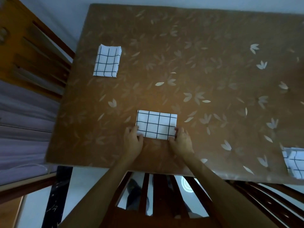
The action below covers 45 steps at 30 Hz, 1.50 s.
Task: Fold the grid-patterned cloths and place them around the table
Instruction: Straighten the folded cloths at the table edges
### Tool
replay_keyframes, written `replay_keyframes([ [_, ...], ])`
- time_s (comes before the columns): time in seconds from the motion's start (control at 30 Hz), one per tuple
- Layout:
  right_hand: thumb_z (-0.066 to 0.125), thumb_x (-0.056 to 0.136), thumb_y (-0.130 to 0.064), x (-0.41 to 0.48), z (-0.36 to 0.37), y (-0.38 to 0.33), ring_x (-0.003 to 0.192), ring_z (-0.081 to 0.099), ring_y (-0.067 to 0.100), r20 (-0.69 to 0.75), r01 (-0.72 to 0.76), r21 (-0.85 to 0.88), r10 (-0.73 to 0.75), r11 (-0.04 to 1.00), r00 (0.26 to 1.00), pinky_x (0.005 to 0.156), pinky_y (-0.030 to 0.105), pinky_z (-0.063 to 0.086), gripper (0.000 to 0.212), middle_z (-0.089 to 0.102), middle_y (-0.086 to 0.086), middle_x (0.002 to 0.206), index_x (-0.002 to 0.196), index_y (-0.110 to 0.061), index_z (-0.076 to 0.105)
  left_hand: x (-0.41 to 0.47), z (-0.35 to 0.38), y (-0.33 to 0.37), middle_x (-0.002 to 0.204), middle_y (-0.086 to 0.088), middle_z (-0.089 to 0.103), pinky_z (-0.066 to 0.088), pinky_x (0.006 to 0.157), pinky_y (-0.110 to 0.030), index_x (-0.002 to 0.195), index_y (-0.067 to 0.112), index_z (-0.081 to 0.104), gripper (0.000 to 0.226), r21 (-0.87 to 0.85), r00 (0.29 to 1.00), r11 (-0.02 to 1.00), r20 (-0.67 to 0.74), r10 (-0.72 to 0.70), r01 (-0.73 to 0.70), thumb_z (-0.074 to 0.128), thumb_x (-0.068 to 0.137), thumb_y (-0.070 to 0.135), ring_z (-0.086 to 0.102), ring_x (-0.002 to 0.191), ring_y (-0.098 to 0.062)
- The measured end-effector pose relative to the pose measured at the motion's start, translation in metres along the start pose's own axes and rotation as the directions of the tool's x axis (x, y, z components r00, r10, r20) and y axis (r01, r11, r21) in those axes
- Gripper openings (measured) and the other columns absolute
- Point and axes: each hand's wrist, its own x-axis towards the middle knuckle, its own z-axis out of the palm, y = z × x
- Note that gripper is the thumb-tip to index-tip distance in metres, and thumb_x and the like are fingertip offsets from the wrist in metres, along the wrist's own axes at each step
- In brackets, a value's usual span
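Note:
A folded white cloth with a black grid [156, 123] lies flat near the front edge of the brown leaf-patterned table [205, 66]. My left hand [133, 140] pinches its near left corner and my right hand [181, 139] pinches its near right corner, thumbs on top. A second folded grid cloth [107, 63] lies at the table's left side. A third grid cloth [294, 162] shows partly at the right edge of the view, near the table's front right corner.
A wooden chair back [158, 191] stands between me and the table's front edge. Another wooden chair [32, 51] stands at the left side. A purple striped fabric [24, 129] lies to the left, below that chair.

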Motion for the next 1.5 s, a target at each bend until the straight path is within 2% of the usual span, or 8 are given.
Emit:
replay_keyframes([
  [0.23, 0.054, 0.093, -0.013, -0.028, 0.005, 0.018, 0.104, 0.059, 0.035, -0.054, -0.050, -0.019, 0.049, 0.999, 0.997, 0.087, 0.039, 0.047, 0.038, 0.053, 0.018, 0.125, 0.131, -0.008, 0.050, -0.027, 0.005, -0.013, 0.127, -0.016, 0.050, 0.040, 0.094, -0.029, 0.142, 0.007, 0.052, 0.042, 0.082, 0.982, 0.986, 0.138, 0.131, -0.143, 0.051, 0.101, 0.016, 0.053, 0.115, -0.029],
  [0.4, 0.054, 0.094, -0.012, -0.047, 0.010, 0.032, 0.108, 0.058, 0.035, -0.069, -0.087, -0.029, 0.085, 0.996, 0.994, 0.090, 0.038, 0.045, 0.037, 0.052, 0.018, 0.128, 0.130, -0.006, 0.051, -0.044, 0.009, -0.023, 0.121, -0.014, 0.051, 0.050, 0.091, -0.040, 0.139, 0.012, 0.055, 0.041, 0.172, 0.964, 0.961, 0.194, 0.183, -0.217, 0.051, 0.099, 0.020, 0.055, 0.108, -0.029],
  [0.63, 0.049, 0.095, -0.014, -0.080, 0.018, 0.048, 0.109, 0.060, 0.031, -0.074, -0.152, -0.093, 0.145, 0.984, 0.987, 0.094, 0.043, 0.051, 0.034, 0.054, 0.015, 0.127, 0.129, -0.010, 0.053, -0.073, 0.013, -0.033, 0.124, -0.009, 0.049, 0.048, 0.091, -0.035, 0.144, 0.017, 0.050, 0.044, 0.272, 0.935, 0.916, 0.281, 0.218, -0.295, 0.047, 0.100, 0.023, 0.054, 0.110, -0.024],
  [0.8, 0.050, 0.093, -0.015, -0.100, 0.027, 0.059, 0.109, 0.060, 0.029, -0.089, -0.151, -0.099, 0.142, 0.984, 0.986, 0.093, 0.036, 0.046, 0.034, 0.059, 0.015, 0.125, 0.126, -0.008, 0.056, -0.095, 0.013, -0.043, 0.128, -0.005, 0.046, 0.050, 0.088, -0.030, 0.145, 0.019, 0.046, 0.044, 0.267, 0.921, 0.917, 0.334, 0.202, -0.298, 0.046, 0.102, 0.026, 0.055, 0.110, -0.019],
  [1.07, 0.048, 0.098, -0.013, -0.114, 0.037, 0.057, 0.121, 0.051, 0.032, -0.088, -0.130, -0.077, 0.124, 0.988, 0.988, 0.100, 0.035, 0.042, 0.038, 0.050, 0.017, 0.137, 0.134, -0.004, 0.050, -0.113, 0.006, -0.060, 0.133, -0.004, 0.045, 0.044, 0.074, -0.022, 0.147, 0.024, 0.043, 0.045, 0.288, 0.920, 0.903, 0.323, 0.222, -0.319, 0.048, 0.102, 0.023, 0.059, 0.105, -0.016],
  [1.17, 0.050, 0.097, -0.017, -0.118, 0.035, 0.054, 0.123, 0.051, 0.035, -0.116, -0.137, -0.054, 0.130, 0.989, 0.985, 0.100, 0.041, 0.042, 0.040, 0.053, 0.017, 0.136, 0.137, -0.009, 0.051, -0.114, -0.002, -0.065, 0.133, -0.004, 0.046, 0.051, 0.081, -0.028, 0.146, 0.026, 0.043, 0.046, 0.278, 0.927, 0.908, 0.298, 0.228, -0.313, 0.049, 0.101, 0.023, 0.058, 0.109, -0.018],
  [1.37, 0.052, 0.097, -0.021, -0.129, 0.024, 0.035, 0.114, 0.057, 0.027, -0.122, -0.050, -0.201, 0.026, 0.978, 0.992, 0.098, 0.037, 0.046, 0.042, 0.053, 0.015, 0.133, 0.138, -0.014, 0.048, -0.112, -0.028, -0.062, 0.142, -0.006, 0.043, 0.047, 0.098, -0.033, 0.145, 0.024, 0.044, 0.044, 0.287, 0.936, 0.902, 0.237, 0.260, -0.324, 0.048, 0.102, 0.024, 0.053, 0.124, -0.022],
  [1.5, 0.051, 0.098, -0.024, -0.133, 0.017, -0.002, 0.124, 0.052, 0.028, -0.112, 0.071, -0.214, -0.096, 0.974, 0.989, 0.099, 0.040, 0.047, 0.043, 0.049, 0.013, 0.140, 0.140, -0.015, 0.047, -0.106, -0.062, -0.065, 0.139, -0.004, 0.045, 0.049, 0.097, -0.036, 0.146, 0.024, 0.043, 0.045, 0.303, 0.948, 0.901, 0.167, 0.271, -0.311, 0.048, 0.101, 0.026, 0.053, 0.122, -0.022],
])
